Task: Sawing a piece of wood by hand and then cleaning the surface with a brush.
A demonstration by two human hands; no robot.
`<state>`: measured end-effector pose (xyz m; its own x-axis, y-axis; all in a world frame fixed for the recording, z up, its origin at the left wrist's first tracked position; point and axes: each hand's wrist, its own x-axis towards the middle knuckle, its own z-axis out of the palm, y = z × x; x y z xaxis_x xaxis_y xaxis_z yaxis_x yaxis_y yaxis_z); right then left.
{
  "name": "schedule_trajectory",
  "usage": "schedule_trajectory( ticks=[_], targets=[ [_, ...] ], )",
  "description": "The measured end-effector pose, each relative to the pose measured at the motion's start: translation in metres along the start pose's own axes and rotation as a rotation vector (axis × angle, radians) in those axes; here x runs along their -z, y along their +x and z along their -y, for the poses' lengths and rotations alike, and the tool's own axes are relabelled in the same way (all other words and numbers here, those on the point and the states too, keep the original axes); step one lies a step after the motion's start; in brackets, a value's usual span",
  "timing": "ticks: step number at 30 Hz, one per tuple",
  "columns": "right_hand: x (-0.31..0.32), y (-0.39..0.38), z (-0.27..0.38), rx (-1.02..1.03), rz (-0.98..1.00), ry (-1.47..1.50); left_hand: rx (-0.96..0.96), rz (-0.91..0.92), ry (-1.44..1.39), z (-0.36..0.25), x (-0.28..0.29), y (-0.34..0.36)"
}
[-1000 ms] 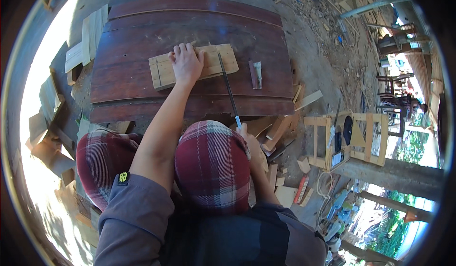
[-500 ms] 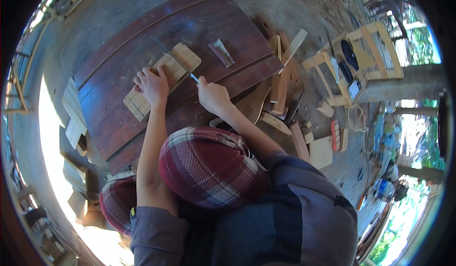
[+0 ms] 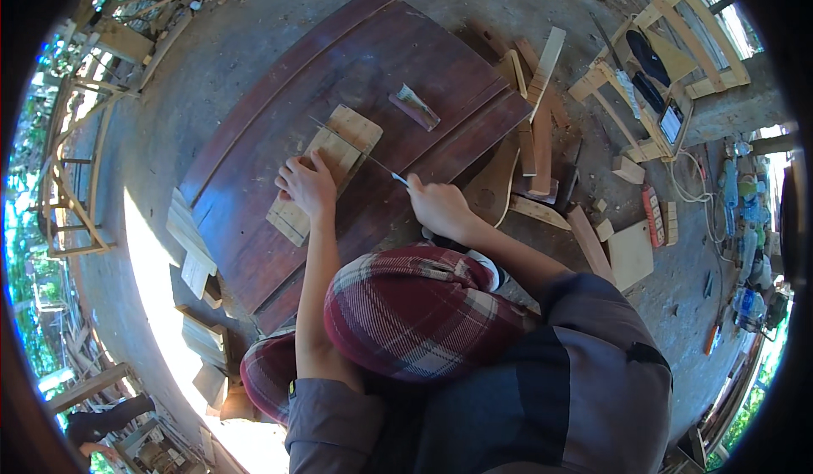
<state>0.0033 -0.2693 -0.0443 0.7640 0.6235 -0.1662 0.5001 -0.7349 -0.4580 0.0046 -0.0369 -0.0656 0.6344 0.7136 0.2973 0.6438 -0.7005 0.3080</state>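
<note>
A pale wooden board [image 3: 289, 221] lies slantwise on a dark reddish-brown wooden panel [image 3: 254, 148]. My left hand [image 3: 308, 186] presses down on the board's middle, its fingers curled toward the left edge. With closed fingers, my right hand [image 3: 442, 209] grips the light-coloured handle of a thin-bladed handsaw [image 3: 378, 166], to the right of the board. The blade runs across the board beyond my left hand, and its tip shows just past the far-left edge. Whether the teeth have entered the wood is too small to tell. Dark lines cross the board's near end.
A small torn packet or tube [image 3: 415, 106] lies on the panel. Wooden offcuts [image 3: 542, 148] are heaped right of it. Farther right, a wooden frame [image 3: 669, 59] carries dark items and a phone [image 3: 671, 122]. Someone's dark sleeve [image 3: 110, 421] shows at the lower left.
The whole view has shifted, moving the scene rightward. Across the board, the handsaw has been drawn back toward my right side, with less blade past the far edge. My left hand stays on the board.
</note>
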Motion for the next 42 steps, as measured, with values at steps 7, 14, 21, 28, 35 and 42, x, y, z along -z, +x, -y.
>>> schedule_trajectory(
  ticks=[7, 14, 21, 28, 35, 42],
  targets=[
    [-0.013, 0.010, 0.001, -0.020, -0.046, 0.037, 0.028, 0.008, 0.025, -0.005, -0.002, -0.003],
    [0.031, -0.057, -0.019, -0.064, 0.132, -0.045, 0.058, 0.028, 0.010, -0.004, -0.006, 0.000],
    [0.019, 0.000, 0.007, -0.083, 0.072, -0.022, 0.009, -0.059, -0.024, 0.003, -0.002, 0.006],
    [0.000, 0.057, 0.022, -0.037, 0.028, -0.051, 0.141, 0.030, -0.108, 0.000, -0.004, -0.009],
    [0.010, 0.010, 0.020, -0.083, 0.054, -0.074, 0.155, -0.028, -0.143, 0.010, 0.002, 0.002],
    [0.017, -0.022, -0.003, -0.227, 0.161, -0.250, 0.125, -0.077, -0.217, 0.005, -0.002, -0.002]
  ],
)
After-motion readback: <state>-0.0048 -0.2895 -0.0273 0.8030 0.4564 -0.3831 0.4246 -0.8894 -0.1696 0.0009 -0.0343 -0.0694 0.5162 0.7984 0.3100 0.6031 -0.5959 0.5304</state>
